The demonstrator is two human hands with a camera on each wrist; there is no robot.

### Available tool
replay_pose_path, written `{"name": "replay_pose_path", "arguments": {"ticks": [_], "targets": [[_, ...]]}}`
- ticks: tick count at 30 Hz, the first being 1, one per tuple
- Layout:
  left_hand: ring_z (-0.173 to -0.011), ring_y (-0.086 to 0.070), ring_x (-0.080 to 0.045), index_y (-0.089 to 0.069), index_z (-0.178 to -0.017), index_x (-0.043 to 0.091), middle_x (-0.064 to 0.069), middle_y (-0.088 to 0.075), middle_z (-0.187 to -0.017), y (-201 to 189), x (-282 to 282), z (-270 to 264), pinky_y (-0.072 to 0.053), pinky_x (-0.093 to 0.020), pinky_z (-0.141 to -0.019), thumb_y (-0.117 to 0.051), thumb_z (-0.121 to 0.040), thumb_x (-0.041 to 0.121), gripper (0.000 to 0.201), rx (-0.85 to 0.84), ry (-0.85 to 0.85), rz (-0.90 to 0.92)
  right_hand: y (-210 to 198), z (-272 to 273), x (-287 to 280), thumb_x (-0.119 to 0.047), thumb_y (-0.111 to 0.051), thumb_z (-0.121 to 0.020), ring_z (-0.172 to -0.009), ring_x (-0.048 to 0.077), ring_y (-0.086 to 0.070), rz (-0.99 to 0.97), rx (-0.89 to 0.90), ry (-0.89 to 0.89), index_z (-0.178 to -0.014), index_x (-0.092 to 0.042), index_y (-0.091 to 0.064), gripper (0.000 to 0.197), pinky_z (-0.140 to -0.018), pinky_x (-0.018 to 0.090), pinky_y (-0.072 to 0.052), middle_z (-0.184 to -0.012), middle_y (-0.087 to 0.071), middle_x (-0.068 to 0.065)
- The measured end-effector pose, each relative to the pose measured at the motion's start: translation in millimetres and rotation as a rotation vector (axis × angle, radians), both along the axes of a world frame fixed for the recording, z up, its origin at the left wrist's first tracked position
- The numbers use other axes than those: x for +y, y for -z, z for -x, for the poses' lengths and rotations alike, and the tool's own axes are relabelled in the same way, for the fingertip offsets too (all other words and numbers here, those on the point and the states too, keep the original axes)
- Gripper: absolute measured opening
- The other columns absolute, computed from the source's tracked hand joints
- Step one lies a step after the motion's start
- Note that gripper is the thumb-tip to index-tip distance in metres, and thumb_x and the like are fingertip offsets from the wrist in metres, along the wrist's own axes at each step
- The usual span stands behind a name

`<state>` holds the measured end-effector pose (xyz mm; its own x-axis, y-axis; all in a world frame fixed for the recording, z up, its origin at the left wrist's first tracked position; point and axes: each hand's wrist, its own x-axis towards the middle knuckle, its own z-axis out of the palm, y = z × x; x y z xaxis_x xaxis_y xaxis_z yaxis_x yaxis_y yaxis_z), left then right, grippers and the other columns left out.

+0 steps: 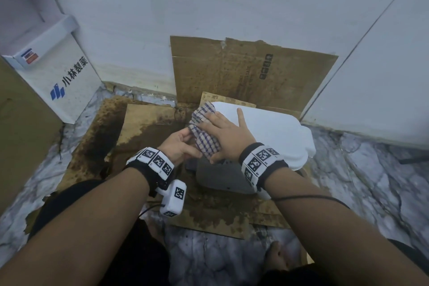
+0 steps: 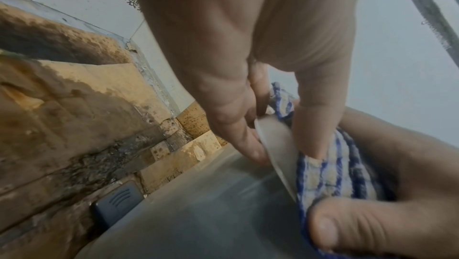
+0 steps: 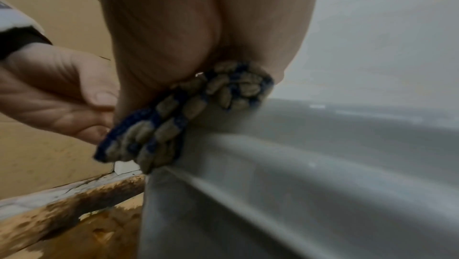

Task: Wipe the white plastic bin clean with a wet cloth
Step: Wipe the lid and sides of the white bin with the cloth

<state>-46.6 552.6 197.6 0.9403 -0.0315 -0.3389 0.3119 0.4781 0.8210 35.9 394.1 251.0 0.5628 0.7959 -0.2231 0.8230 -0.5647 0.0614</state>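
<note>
The white plastic bin (image 1: 274, 132) lies tipped over on wet cardboard, and its grey-looking side fills the wrist views (image 2: 198, 214) (image 3: 298, 184). A blue-checked cloth (image 1: 206, 139) is draped over the bin's left edge. My right hand (image 1: 222, 132) lies flat on the cloth with fingers spread, while its thumb (image 2: 372, 224) hooks round the cloth's lower edge. My left hand (image 1: 183, 144) pinches the bin's thin rim (image 2: 273, 145), fingers beneath and thumb on top against the cloth (image 2: 330, 175). From the right wrist the cloth (image 3: 174, 110) shows bunched under the palm.
Stained, soaked cardboard sheets (image 1: 148, 118) cover the marble floor (image 1: 359, 169). Another sheet (image 1: 243, 69) leans on the back wall. A white carton with a blue logo (image 1: 65, 81) stands at left, a white panel (image 1: 383, 76) at right. A dark blue piece (image 2: 116, 200) lies beside the bin.
</note>
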Motion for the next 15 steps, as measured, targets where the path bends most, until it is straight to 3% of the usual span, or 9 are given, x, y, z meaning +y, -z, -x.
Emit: {"name": "replay_pose_path", "arguments": {"ticks": [3,7,11,15], "targets": [[-0.11,-0.063,-0.032,-0.062,-0.122,0.015,-0.014,-0.063,-0.124,3.8,0.5,0.3,-0.054,-0.047,-0.088,-0.055,-0.069,-0.032,0.07,0.003,-0.016,-0.03,1.8,4.7,-10.9,-0.056,-0.069,-0.078,-0.151,0.02,-0.001,-0.034,0.012,0.025,-0.151,-0.043,-0.008,0.096,-0.111,0.069,0.01,-0.164,-0.002,-0.006],[-0.114,-0.064,-0.029,-0.061,-0.126,0.019,-0.009,-0.066,-0.127,4.5,0.1,-0.2,-0.051,-0.047,-0.093,-0.057,-0.069,-0.029,0.075,-0.004,-0.003,-0.046,-2.5,4.7,-29.3,-0.055,-0.059,-0.087,-0.151,0.018,-0.007,-0.094,0.053,0.09,-0.151,-0.044,-0.014,0.079,-0.111,0.065,0.016,-0.163,-0.01,-0.006],[-0.116,-0.064,-0.026,-0.058,-0.132,0.019,-0.002,-0.065,-0.129,2.9,-1.6,-2.1,-0.055,-0.047,-0.092,-0.062,-0.068,-0.024,0.077,0.0,0.008,-0.045,-7.8,-0.2,-57.8,-0.052,-0.051,-0.093,-0.15,0.017,-0.009,-0.132,0.078,0.176,-0.15,-0.042,-0.021,0.066,-0.109,0.062,0.02,-0.163,-0.014,-0.006],[-0.114,-0.065,-0.025,-0.061,-0.127,0.019,0.001,-0.067,-0.126,1.7,-4.4,-3.8,-0.058,-0.041,-0.085,-0.071,-0.061,-0.013,0.075,0.044,-0.054,-0.013,-7.1,-2.4,-84.2,-0.049,-0.05,-0.095,-0.15,0.015,-0.012,-0.152,0.081,0.251,-0.15,-0.042,-0.023,0.062,-0.109,0.061,0.019,-0.162,-0.017,-0.006]]}}
